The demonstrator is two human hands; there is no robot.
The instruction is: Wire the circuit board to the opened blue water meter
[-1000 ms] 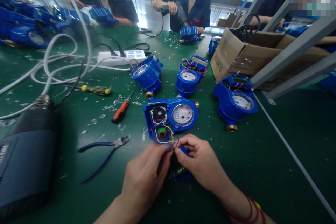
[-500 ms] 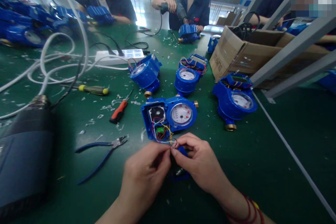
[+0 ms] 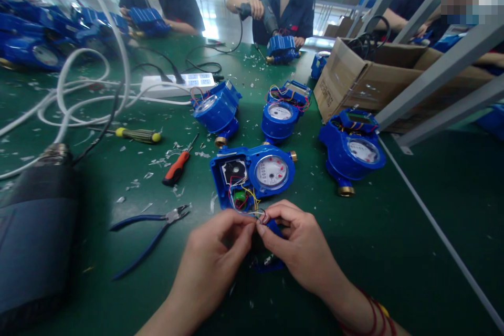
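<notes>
An opened blue water meter (image 3: 254, 174) lies on the green table (image 3: 394, 241) in front of me, its white dial up and coloured wires (image 3: 246, 200) spilling from its left compartment. My left hand (image 3: 214, 262) and my right hand (image 3: 295, 244) meet just below it, fingertips pinched together on the thin wire ends. A small blue cover part (image 3: 268, 261) lies under my hands, mostly hidden.
Blue-handled pliers (image 3: 151, 231), an orange screwdriver (image 3: 177, 167) and a yellow-tipped screwdriver (image 3: 136, 135) lie left. A dark heat gun (image 3: 35, 231) fills the near left. Three more meters (image 3: 352, 149) stand behind, by a cardboard box (image 3: 354, 84), a power strip (image 3: 179, 83) and white cables. Other people work across the table.
My hands have stayed pinched on the wires, shifting only slightly. The view has drifted a little; nothing on the table has moved.
</notes>
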